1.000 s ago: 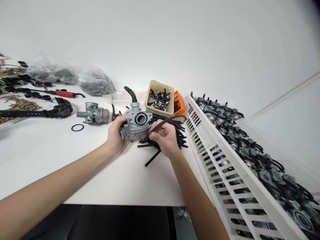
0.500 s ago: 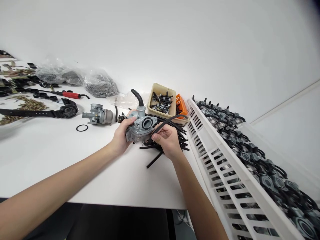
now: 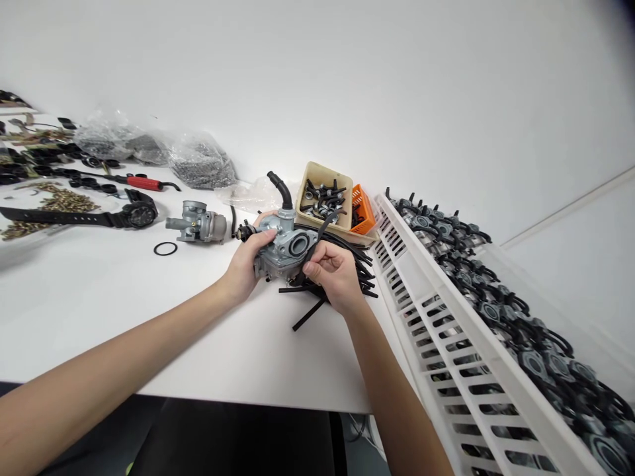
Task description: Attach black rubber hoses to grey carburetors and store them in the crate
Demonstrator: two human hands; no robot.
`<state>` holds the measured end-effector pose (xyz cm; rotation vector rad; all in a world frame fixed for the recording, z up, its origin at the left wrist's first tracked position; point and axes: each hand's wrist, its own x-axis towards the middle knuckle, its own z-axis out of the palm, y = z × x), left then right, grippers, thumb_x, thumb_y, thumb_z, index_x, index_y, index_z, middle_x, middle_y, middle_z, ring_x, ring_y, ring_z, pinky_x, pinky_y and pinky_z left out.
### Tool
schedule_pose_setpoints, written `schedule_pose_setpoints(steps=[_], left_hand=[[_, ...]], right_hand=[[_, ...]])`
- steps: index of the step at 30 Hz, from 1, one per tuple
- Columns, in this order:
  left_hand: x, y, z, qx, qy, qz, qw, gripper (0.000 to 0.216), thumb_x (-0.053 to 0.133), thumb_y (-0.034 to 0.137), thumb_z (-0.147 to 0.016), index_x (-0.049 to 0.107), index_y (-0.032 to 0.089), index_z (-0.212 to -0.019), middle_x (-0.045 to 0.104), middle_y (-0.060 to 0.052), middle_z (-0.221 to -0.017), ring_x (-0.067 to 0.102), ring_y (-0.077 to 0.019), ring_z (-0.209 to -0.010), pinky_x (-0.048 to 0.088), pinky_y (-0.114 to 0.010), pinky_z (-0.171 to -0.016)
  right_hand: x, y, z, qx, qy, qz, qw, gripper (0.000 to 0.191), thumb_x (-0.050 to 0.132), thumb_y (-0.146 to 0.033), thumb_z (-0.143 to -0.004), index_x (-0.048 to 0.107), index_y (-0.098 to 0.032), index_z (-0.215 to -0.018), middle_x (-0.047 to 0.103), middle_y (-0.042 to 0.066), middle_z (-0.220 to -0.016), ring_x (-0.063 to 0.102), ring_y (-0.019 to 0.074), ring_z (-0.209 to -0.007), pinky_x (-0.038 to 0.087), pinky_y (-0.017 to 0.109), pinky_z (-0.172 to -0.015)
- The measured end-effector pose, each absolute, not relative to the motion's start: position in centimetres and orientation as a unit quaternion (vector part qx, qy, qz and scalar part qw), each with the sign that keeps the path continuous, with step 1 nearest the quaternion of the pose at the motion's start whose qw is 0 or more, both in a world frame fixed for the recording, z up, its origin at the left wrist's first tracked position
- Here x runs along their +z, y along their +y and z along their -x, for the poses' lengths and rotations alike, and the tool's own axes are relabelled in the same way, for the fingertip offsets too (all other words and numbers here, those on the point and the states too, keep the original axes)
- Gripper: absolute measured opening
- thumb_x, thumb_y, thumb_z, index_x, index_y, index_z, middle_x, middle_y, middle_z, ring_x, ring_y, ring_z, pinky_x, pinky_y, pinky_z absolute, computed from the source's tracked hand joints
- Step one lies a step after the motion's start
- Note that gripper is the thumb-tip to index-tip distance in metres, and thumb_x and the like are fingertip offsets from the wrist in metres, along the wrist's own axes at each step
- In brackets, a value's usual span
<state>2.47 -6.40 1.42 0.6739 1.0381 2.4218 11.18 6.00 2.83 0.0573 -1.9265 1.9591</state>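
My left hand (image 3: 247, 259) is wrapped round a grey metal carburetor (image 3: 282, 244) with a black elbow tube on top, held just above the white table (image 3: 149, 311). My right hand (image 3: 333, 274) pinches a short black rubber hose (image 3: 317, 237) whose lower end sits against the carburetor's right side and whose free end points up. Under both hands lies a loose pile of black hoses (image 3: 347, 264).
A second carburetor (image 3: 198, 227) and a black O-ring (image 3: 165, 248) lie to the left, beside a wristwatch (image 3: 133, 213), a red-handled tool (image 3: 141, 182) and bags of parts (image 3: 198, 162). A beige box of fittings (image 3: 323, 195) and an orange basket (image 3: 361, 208) stand behind. A white crate (image 3: 446, 330) of finished carburetors runs along the right.
The free end of the hose has swung from lying out to the right to pointing up, close by the carburetor. The carburetor has tilted slightly in my left hand.
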Motion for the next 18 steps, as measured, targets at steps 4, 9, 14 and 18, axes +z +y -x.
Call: schedule_pose_setpoints(steps=[4, 9, 14, 18], left_hand=[[1.46, -6.42, -2.44, 0.869, 0.374, -0.251, 0.205, 0.020, 0.062, 0.036, -0.074, 0.060, 0.019, -0.083, 0.068, -0.003, -0.095, 0.060, -0.0256, -0.105, 0.049, -0.033, -0.088], [1.60, -6.41, -2.54, 0.869, 0.379, -0.246, 0.202, 0.015, 0.061, 0.034, -0.075, 0.059, 0.019, -0.079, 0.069, -0.003, -0.089, 0.062, -0.0255, -0.101, 0.050, -0.033, -0.086], [1.95, -6.47, -2.68, 0.866, 0.391, -0.235, 0.207, 0.019, 0.060, 0.034, -0.073, 0.060, 0.019, -0.085, 0.069, -0.004, -0.095, 0.062, -0.0265, -0.103, 0.052, -0.033, -0.084], [1.92, -6.47, -2.66, 0.869, 0.390, -0.221, 0.208, 0.024, 0.062, 0.035, -0.072, 0.060, 0.018, -0.089, 0.069, -0.004, -0.101, 0.062, -0.0277, -0.106, 0.052, -0.034, -0.085]], right_hand=[[2.94, 5.98, -11.16, 0.696, -0.691, -0.020, 0.197, 0.039, 0.087, -0.034, -0.058, 0.051, -0.019, -0.058, 0.049, -0.007, -0.054, 0.042, 0.0067, -0.049, 0.037, 0.023, -0.050], [3.16, 5.91, -11.11, 0.686, -0.691, -0.009, 0.227, 0.043, 0.090, -0.031, -0.053, 0.049, -0.020, -0.060, 0.050, -0.007, -0.057, 0.044, 0.0082, -0.054, 0.038, 0.023, -0.053], [3.19, 5.84, -10.92, 0.683, -0.680, -0.013, 0.266, 0.049, 0.091, -0.028, -0.050, 0.045, -0.022, -0.067, 0.049, -0.007, -0.064, 0.043, 0.0088, -0.059, 0.037, 0.023, -0.055], [3.11, 5.85, -10.83, 0.661, -0.689, 0.009, 0.298, 0.052, 0.091, -0.028, -0.048, 0.047, -0.023, -0.075, 0.047, -0.006, -0.072, 0.040, 0.0092, -0.061, 0.035, 0.023, -0.053]])
